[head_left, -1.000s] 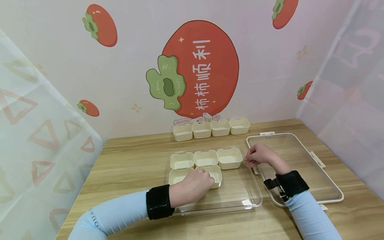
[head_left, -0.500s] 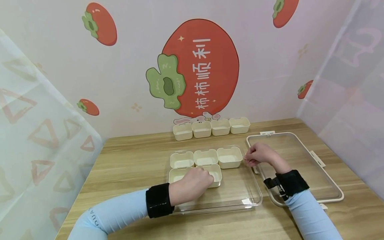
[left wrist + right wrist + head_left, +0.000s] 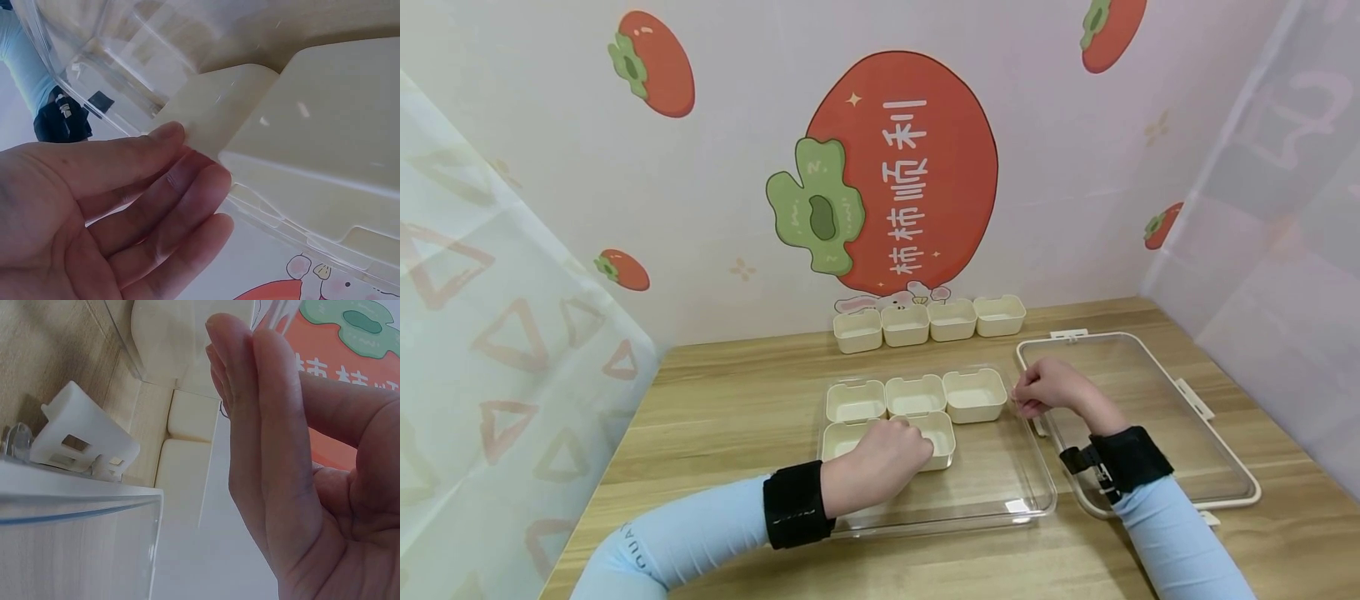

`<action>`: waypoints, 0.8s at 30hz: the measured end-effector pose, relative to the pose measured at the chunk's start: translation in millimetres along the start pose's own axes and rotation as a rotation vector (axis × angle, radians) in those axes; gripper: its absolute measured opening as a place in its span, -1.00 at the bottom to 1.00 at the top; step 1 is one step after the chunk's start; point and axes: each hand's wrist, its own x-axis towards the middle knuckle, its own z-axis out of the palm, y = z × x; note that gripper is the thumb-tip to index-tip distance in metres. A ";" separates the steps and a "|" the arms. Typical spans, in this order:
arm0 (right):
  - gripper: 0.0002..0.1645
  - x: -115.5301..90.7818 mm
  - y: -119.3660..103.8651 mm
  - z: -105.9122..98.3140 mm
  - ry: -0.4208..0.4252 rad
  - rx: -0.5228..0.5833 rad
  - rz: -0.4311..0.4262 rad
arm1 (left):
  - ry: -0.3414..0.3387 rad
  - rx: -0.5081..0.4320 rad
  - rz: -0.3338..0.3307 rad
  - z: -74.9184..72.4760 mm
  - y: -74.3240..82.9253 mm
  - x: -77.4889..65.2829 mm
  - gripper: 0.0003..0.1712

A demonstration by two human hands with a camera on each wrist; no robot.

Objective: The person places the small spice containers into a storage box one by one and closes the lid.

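Note:
My left hand (image 3: 883, 467) reaches over a clear plastic box (image 3: 947, 523) on the table. In the left wrist view its fingers (image 3: 209, 187) are loosely bent, with their tips at the corner of a cream bin (image 3: 312, 119). The thumb stays apart from that bin and overlaps another bin (image 3: 212, 103) farther back. Several cream bins stand in the box: a back row of three, plus a middle bin (image 3: 942, 437) and a partly covered left bin (image 3: 842, 437) in front. At the box's right side, my right hand (image 3: 1054, 387) pinches its clear rim (image 3: 284, 314) between fingers and thumb.
Along the back wall stands a row of several more cream bins (image 3: 952, 323). A clear lid (image 3: 1157, 392) with a white frame and side clips lies on the wooden table (image 3: 737, 400), right of the box and under my right forearm.

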 end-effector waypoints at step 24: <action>-0.78 0.5 1.3 0.7 0.014 -0.003 0.007 | 0.549 -0.174 -0.077 1.8 -62.7 -11.9 -0.91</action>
